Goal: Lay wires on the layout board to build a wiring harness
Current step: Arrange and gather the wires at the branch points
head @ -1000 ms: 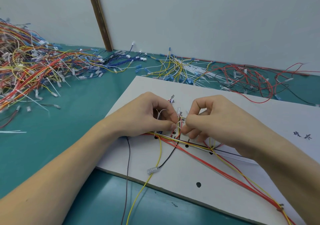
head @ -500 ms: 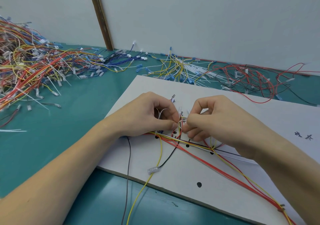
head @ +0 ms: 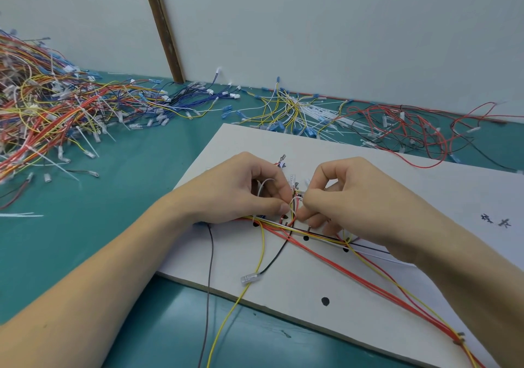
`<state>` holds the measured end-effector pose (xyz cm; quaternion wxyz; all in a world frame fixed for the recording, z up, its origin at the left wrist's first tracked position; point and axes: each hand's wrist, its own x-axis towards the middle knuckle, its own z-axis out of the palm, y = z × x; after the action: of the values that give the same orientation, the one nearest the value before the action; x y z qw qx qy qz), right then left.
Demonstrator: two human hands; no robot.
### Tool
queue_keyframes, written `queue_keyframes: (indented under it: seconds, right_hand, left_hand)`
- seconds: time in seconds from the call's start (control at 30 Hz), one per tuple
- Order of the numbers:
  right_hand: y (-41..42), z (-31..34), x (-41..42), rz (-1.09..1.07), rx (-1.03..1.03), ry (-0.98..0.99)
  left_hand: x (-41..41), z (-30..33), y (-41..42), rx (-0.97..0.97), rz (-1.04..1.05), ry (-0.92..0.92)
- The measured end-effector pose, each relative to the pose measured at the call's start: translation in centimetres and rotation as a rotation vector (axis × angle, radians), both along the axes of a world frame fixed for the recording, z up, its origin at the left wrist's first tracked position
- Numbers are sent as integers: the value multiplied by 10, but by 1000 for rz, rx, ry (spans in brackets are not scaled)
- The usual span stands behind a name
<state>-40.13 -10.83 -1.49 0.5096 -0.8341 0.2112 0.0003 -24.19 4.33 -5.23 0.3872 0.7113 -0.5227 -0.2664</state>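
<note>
Both grips, L hand [head: 243, 190] & R hand [head: 348, 194], pinch wire bundle [head: 293, 211] betw them on board [head: 368, 291]

Bright even light, wide-angle edge warp

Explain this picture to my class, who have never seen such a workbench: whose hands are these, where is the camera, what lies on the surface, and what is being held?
The camera sits on the worker's head, looking down at their own bare hands. A white layout board lies on a green table. Red, yellow and black wires run across the board. The left hand and right hand meet at one spot, both pinching a thin white cable tie looped around the bundle there. Loose piles of spare wires lie along the table's far side.
</note>
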Motion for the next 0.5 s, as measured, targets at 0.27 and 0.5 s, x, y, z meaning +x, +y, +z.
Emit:
queue_keyframes:
  seconds: [0.27, 0.5]
  right_hand:
    - [2, 3, -1, -4, -11, 17]
    - [2, 4, 0, -2, 81, 41]
  left_hand:
    - [1, 0, 0, -4, -1, -18]
    - [1, -1, 0, -15, 6, -40]
